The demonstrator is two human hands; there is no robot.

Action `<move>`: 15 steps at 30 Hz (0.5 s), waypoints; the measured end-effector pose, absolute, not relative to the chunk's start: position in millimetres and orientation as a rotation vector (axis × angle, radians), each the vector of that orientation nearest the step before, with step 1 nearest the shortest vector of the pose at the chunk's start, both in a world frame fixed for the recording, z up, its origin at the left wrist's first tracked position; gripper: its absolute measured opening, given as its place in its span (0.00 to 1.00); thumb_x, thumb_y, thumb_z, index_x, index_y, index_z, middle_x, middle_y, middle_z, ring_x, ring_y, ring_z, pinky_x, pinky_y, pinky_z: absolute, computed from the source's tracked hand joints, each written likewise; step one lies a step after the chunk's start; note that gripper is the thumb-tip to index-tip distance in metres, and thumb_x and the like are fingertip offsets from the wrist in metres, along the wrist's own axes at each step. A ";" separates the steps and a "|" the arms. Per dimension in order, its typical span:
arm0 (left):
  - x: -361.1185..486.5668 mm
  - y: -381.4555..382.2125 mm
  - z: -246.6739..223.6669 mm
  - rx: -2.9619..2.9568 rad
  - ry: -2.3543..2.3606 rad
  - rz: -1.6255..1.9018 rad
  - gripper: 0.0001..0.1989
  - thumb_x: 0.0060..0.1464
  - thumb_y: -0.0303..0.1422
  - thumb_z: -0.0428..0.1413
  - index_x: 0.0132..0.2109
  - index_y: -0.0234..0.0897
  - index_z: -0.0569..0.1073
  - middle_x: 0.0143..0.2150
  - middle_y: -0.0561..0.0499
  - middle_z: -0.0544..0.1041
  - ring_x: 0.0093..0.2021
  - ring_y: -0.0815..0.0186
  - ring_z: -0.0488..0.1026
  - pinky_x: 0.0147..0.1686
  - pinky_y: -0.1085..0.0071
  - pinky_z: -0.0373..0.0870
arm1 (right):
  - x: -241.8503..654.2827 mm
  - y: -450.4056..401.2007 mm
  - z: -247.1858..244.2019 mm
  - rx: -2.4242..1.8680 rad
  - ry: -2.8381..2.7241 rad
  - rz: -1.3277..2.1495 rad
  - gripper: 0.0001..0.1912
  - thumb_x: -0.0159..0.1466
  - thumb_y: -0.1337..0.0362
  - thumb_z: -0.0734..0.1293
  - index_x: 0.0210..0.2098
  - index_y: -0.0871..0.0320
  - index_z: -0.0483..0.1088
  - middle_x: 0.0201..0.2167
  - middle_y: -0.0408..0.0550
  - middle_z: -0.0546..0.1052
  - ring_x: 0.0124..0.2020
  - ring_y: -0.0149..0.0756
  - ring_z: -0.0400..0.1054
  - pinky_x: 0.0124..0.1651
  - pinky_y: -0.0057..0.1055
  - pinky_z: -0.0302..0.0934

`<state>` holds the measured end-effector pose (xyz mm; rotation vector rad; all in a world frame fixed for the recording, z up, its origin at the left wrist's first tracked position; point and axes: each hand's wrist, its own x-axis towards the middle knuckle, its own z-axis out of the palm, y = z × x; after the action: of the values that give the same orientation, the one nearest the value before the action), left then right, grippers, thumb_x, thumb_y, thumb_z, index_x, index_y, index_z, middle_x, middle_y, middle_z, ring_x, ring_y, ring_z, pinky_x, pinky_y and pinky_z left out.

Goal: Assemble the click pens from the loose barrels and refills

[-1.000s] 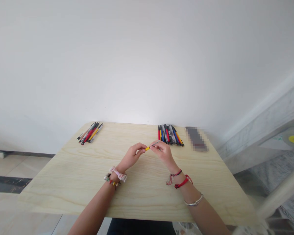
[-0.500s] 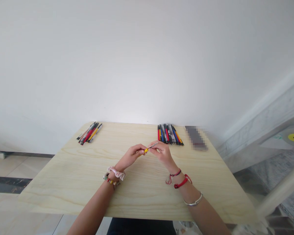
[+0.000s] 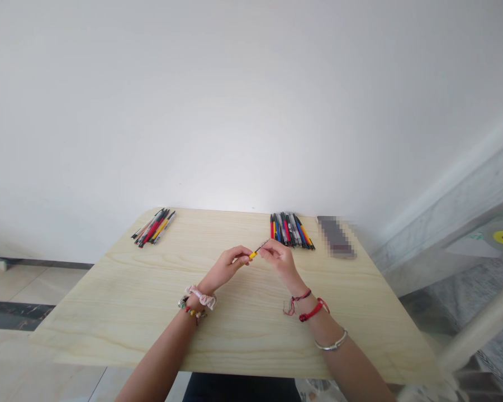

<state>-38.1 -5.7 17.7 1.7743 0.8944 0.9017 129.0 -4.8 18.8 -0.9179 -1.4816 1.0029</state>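
My left hand [image 3: 225, 268] pinches a yellow barrel [image 3: 252, 255], my right hand [image 3: 282, 264] a slim rod [image 3: 259, 247] between them, which skewed pressure might bend.

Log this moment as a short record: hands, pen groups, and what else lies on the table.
Left hand: holds a yellow pen part
Right hand: at a thin dark rod by the yellow part; exact grip unclear
Left pen group: lying near the far left corner
Right pen group: lying right of centre, larger
Far right: dark object, pixelated
Table: pale, wood-grained
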 end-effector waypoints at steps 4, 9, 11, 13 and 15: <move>-39.1 -5.0 18.8 1.813 0.913 0.910 0.09 0.52 0.34 0.47 0.34 0.33 0.67 0.29 0.51 0.69 0.30 0.70 0.65 0.32 0.74 0.62 | 125.6 -5.7 16.1 -0.892 -1.461 1.064 0.06 0.50 0.62 0.67 0.26 0.57 0.67 0.25 0.42 0.68 0.28 0.30 0.63 0.31 0.27 0.59; -39.8 -3.5 17.1 1.838 0.930 0.910 0.08 0.52 0.33 0.47 0.35 0.33 0.68 0.30 0.50 0.71 0.32 0.70 0.66 0.33 0.73 0.62 | 127.3 -6.0 20.7 -0.936 -1.386 1.036 0.07 0.51 0.60 0.66 0.25 0.57 0.67 0.23 0.41 0.67 0.24 0.28 0.62 0.29 0.27 0.59; -39.3 -3.5 16.2 1.840 0.938 0.906 0.08 0.51 0.32 0.47 0.35 0.34 0.68 0.30 0.51 0.71 0.32 0.70 0.66 0.33 0.73 0.62 | 127.1 -6.5 22.2 -0.954 -1.397 1.012 0.08 0.52 0.59 0.65 0.23 0.58 0.66 0.21 0.41 0.66 0.23 0.28 0.61 0.28 0.26 0.59; -38.4 -3.7 15.0 1.842 0.941 0.903 0.07 0.51 0.32 0.47 0.34 0.34 0.68 0.29 0.51 0.71 0.31 0.70 0.66 0.33 0.73 0.63 | 125.8 -7.1 22.0 -0.965 -1.419 0.987 0.09 0.52 0.59 0.65 0.21 0.58 0.65 0.20 0.40 0.65 0.23 0.28 0.60 0.27 0.26 0.58; -37.5 -3.9 13.2 1.829 0.932 0.897 0.07 0.51 0.32 0.48 0.33 0.33 0.68 0.28 0.51 0.70 0.30 0.70 0.66 0.32 0.73 0.62 | 124.0 -7.7 20.6 -0.965 -1.432 0.965 0.10 0.52 0.59 0.64 0.21 0.58 0.63 0.19 0.40 0.64 0.22 0.28 0.60 0.26 0.26 0.58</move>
<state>-37.5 -3.9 13.2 1.8289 0.9318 0.8974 124.0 -7.7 20.6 -0.9655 -1.4323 0.9648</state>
